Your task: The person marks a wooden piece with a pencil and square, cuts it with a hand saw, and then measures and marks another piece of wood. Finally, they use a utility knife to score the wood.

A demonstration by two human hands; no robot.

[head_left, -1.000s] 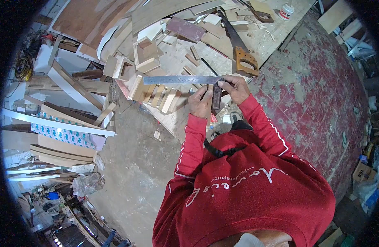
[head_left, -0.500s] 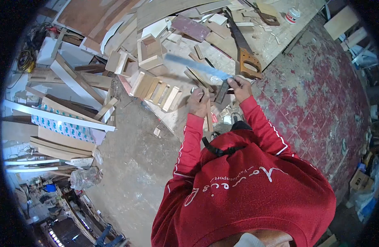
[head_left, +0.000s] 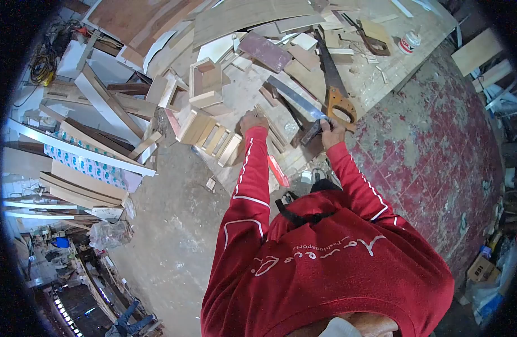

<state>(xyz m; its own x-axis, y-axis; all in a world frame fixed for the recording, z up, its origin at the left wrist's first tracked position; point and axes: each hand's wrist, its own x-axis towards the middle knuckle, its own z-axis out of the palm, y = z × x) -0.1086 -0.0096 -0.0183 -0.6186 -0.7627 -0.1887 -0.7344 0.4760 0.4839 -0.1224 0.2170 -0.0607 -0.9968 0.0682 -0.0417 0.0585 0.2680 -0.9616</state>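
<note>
A try square point(head_left: 296, 96) with a long metal blade and a dark stock is in my right hand point(head_left: 332, 133), its blade slanting away over the bench. My left hand point(head_left: 253, 121) is lower on the bench, with curled fingers at the far end of a thin wooden strip point(head_left: 275, 135); the fingertips are partly hidden. Left of that hand stands a small slatted wooden piece point(head_left: 216, 137). An open wooden box point(head_left: 207, 84) sits behind it. A handsaw point(head_left: 332, 78) with a wooden handle lies just beyond my right hand.
Wood offcuts and a dark red board point(head_left: 264, 51) cover the far bench. Another saw point(head_left: 375, 46) and a white jar point(head_left: 409, 42) sit at the far right. Stacked boards point(head_left: 101, 106) fill the left side. A red object point(head_left: 278, 171) lies near the bench's front edge.
My left hand has moved left and away from the try square, down to the strips. The wooden strip it held near my body is no longer raised there. My right hand keeps the try square.
</note>
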